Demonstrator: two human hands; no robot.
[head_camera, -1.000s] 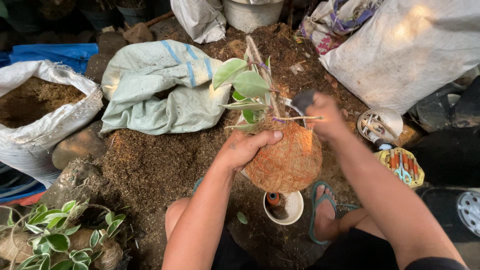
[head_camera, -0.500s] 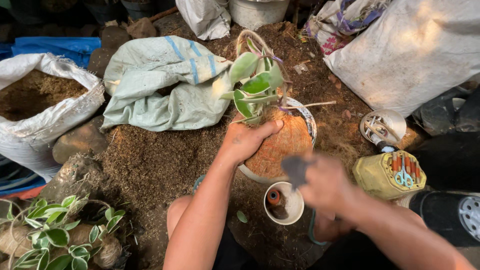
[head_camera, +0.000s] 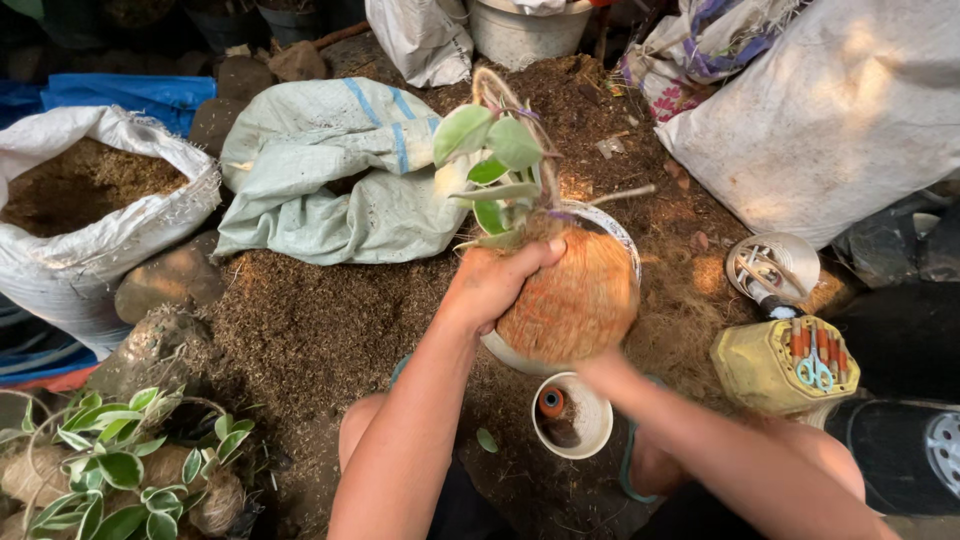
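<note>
Left hand (head_camera: 495, 285): fingers wrapped over the fibre ball (head_camera: 570, 295) bearing a leafy plant (head_camera: 495, 165), held above a white bowl (head_camera: 615, 235). Right hand (head_camera: 600, 368): beneath the ball, fingers hidden, grip indiscernible. Small white cup (head_camera: 585, 425) just below.

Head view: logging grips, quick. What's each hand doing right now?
Left hand: closed over the top of the fibre-wrapped plant ball.
Right hand: under the ball, mostly hidden; grip cannot be told.
</note>
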